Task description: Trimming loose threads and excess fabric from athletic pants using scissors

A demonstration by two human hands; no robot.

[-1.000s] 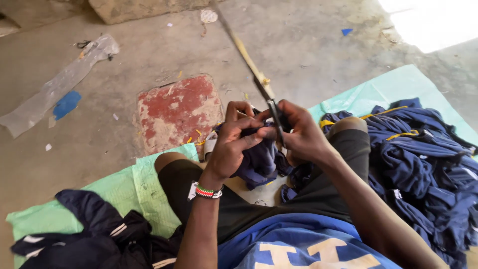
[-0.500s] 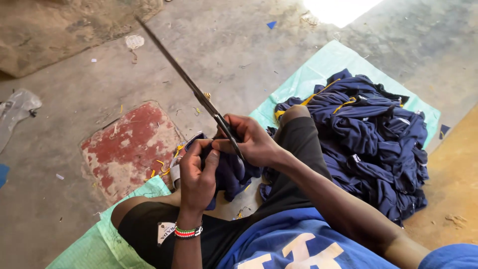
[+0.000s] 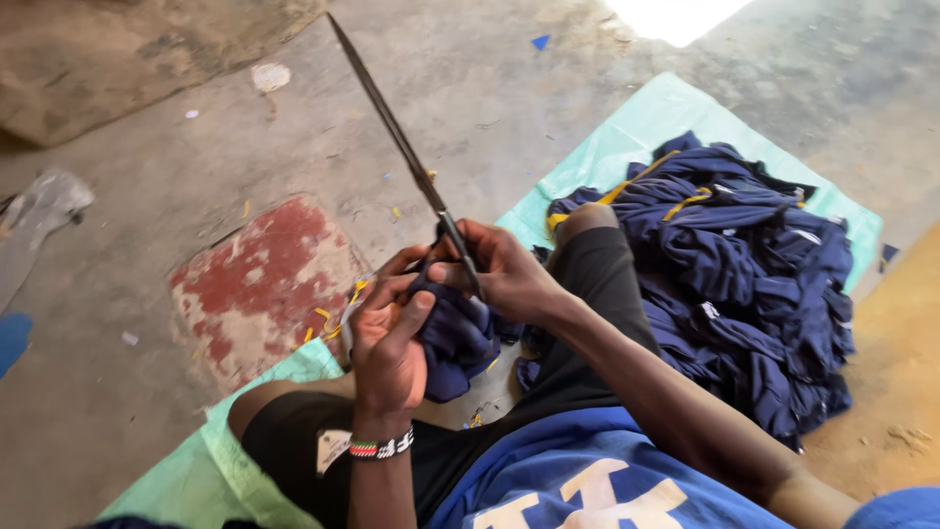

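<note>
Above the lap, a navy garment (image 3: 452,338) is gripped by the closed left hand (image 3: 387,338), while long scissors (image 3: 411,167) are clasped in the right hand (image 3: 509,274); a navy clothing pile (image 3: 744,284) lies beside.

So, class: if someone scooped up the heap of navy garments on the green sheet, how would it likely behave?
The heap of navy garments would probably sag and droop, since every piece lies crumpled in soft folds. Pieces look tangled, so some might trail or slip off. It seems light for its bulk, being cloth, and unlikely to roll or break on the green sheet.
</note>
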